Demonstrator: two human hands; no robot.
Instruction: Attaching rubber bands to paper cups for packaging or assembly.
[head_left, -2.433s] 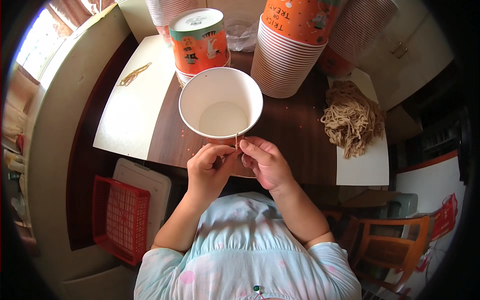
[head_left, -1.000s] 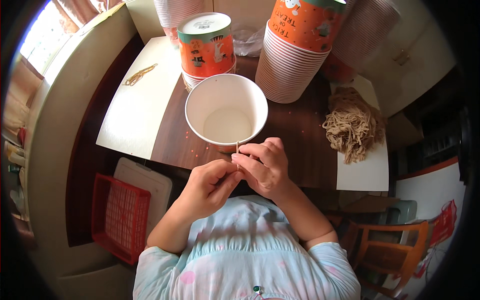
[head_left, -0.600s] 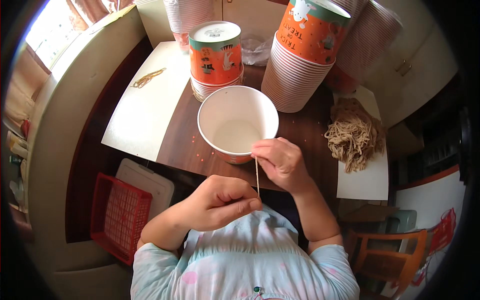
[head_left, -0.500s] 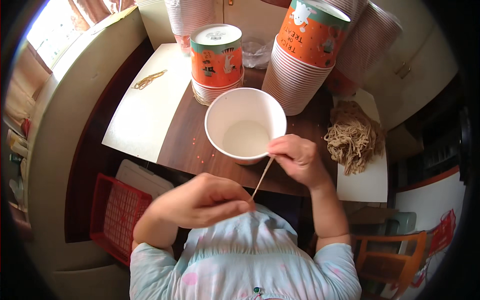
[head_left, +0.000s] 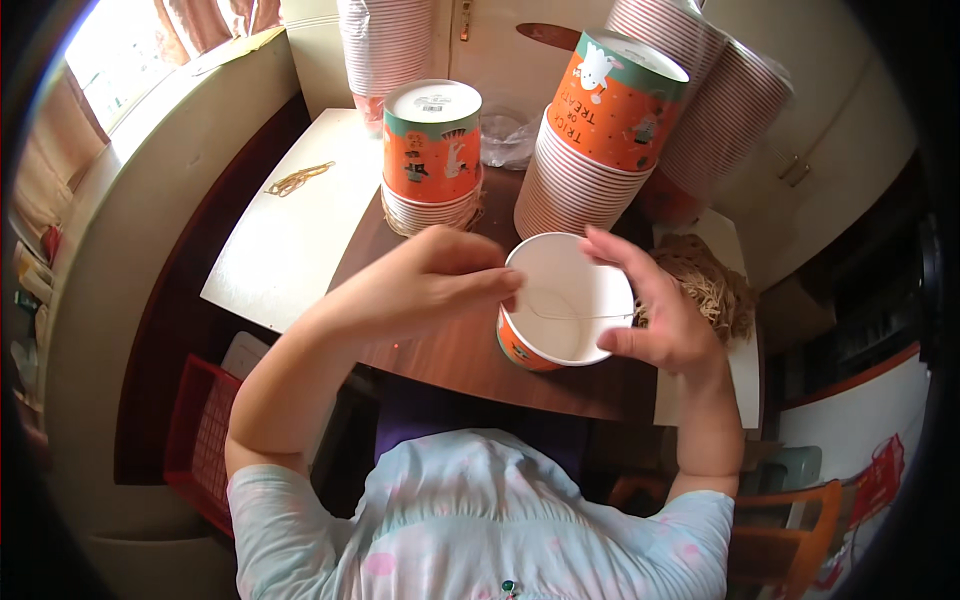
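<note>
Table (head_left: 440,358); spread right hand (head_left: 668,318) at bucket (head_left: 562,275)

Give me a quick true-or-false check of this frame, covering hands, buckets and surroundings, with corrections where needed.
1. The open bucket between the hands stands mouth up. True.
2. The right hand is closed in a fist. False: its thumb and fingers are spread at the bucket's right side.
3. The left hand is at the bucket's left rim. True.
4. The top bucket of the left stack stands mouth up. False: it is upside down, its base facing up.
5. The red basket is on the person's right. False: it is on the left.
6. The tan cord pile lies beyond the right hand. True.
</note>
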